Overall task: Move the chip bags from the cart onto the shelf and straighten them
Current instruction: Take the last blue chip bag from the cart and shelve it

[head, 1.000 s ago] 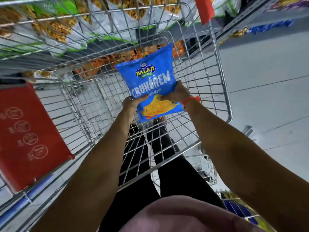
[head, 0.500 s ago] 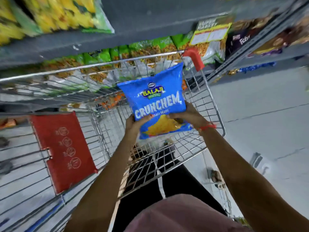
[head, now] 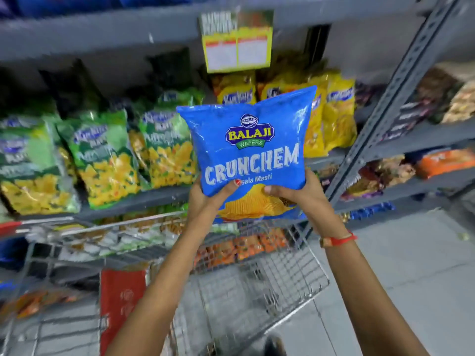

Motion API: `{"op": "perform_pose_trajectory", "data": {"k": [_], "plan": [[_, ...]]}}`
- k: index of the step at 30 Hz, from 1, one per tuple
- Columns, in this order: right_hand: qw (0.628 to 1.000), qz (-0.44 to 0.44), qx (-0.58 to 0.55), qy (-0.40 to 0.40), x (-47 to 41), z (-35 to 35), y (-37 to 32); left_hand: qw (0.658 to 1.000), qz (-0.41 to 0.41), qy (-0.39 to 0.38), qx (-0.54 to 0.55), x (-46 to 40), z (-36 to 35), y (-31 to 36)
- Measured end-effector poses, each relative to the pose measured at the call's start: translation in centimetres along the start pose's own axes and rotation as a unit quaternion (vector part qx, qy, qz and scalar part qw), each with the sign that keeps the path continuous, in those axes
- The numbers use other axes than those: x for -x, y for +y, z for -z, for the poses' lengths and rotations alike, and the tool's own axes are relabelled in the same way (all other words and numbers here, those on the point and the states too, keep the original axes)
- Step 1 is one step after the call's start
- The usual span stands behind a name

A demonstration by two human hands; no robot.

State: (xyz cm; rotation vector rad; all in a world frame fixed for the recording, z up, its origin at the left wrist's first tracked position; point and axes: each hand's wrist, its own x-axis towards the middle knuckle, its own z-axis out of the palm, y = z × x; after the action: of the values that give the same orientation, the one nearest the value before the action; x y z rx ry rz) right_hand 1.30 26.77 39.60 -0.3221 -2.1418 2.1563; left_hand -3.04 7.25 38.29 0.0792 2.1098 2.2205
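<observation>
Hands grip one puffy blue foil chip bag (head: 250, 147) by its lower corners — left hand (head: 205, 199) and right hand (head: 299, 194) both curled closed on it, upright, label facing the camera. It hangs above the silver wire cart (head: 257, 286), before the grey metal shelf (head: 144, 201) of green and yellow bags.

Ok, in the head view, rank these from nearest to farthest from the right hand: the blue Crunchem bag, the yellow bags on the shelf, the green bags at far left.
1. Blue Crunchem bag: held by the right hand at its lower right edge.
2. Yellow bags: on the shelf behind the blue bag, up and right.
3. Green bags: far left on the same shelf, past the left hand.
</observation>
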Motion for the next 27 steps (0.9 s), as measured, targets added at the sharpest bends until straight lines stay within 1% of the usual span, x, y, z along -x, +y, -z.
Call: {"op": "perform_pose_trajectory", "data": {"k": [6, 12, 17, 20, 22, 25, 27], "plan": [[0.992, 0.120, -0.012, 0.031, -0.9, 1.1, -8.8, 0.989, -0.144, -0.034, 0.019, -1.4, -1.6, 9.7], [0.974, 0.219, -0.022, 0.047, -3.4, 1.9, -17.2, 0.968, -0.246, -0.029, 0.048, -3.6, -3.7, 17.9], [0.953, 0.294, -0.041, 0.063, -6.4, 2.3, -23.2, 0.953, -0.299, -0.011, 0.051, -6.2, -5.2, 24.1], [0.938, 0.337, -0.034, 0.073, -8.9, 2.2, -26.5, 0.941, -0.335, 0.032, 0.042, -7.9, -6.1, 27.3], [0.931, 0.355, -0.020, 0.084, -10.9, 2.0, -28.2, 0.936, -0.345, 0.066, 0.036, -9.3, -6.6, 29.0], [0.931, 0.351, -0.015, 0.099, -13.7, 1.8, -29.8, 0.937, -0.337, 0.087, 0.017, -11.6, -7.7, 30.3], [0.932, 0.339, -0.003, 0.127, -15.1, 1.9, -29.8, 0.941, -0.324, 0.092, 0.023, -12.9, -8.5, 30.3]]}}
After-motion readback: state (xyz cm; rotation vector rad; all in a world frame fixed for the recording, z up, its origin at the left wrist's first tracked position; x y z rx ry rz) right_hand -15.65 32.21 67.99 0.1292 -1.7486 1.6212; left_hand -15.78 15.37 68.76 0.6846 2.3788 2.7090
